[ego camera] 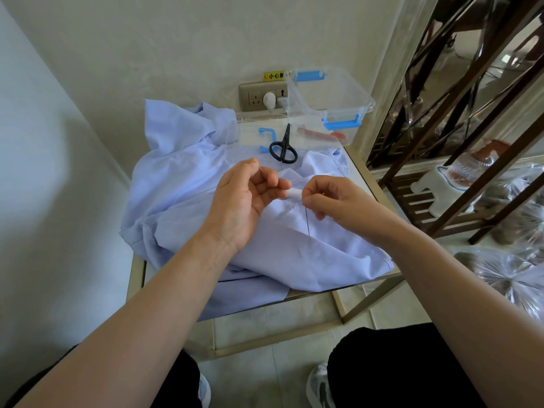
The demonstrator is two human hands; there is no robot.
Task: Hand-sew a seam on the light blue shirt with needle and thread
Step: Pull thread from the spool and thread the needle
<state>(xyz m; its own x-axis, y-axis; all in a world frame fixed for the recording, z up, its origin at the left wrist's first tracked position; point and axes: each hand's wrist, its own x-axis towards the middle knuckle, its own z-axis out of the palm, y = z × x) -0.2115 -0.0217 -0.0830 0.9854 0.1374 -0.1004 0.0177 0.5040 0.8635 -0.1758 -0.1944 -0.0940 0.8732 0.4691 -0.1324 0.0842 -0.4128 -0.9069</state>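
The light blue shirt (188, 184) lies crumpled over a small glass-topped table (357, 169). Above its middle, my left hand (244, 198) is palm up with fingers curled, holding a small white thread spool (294, 193) at the fingertips. A thin needle seems to stick up between its thumb and forefinger. My right hand (329, 198) meets it from the right, its thumb and forefinger pinching at the spool's end. A dark thread (307, 225) hangs down from the right hand onto the shirt.
Black scissors (283, 148) lie on a clear lid behind my hands. A clear plastic box (329, 98) with blue latches stands at the table's back right, before a wall socket (262, 97). A dark metal shelf (456, 142) with wrapped items stands right.
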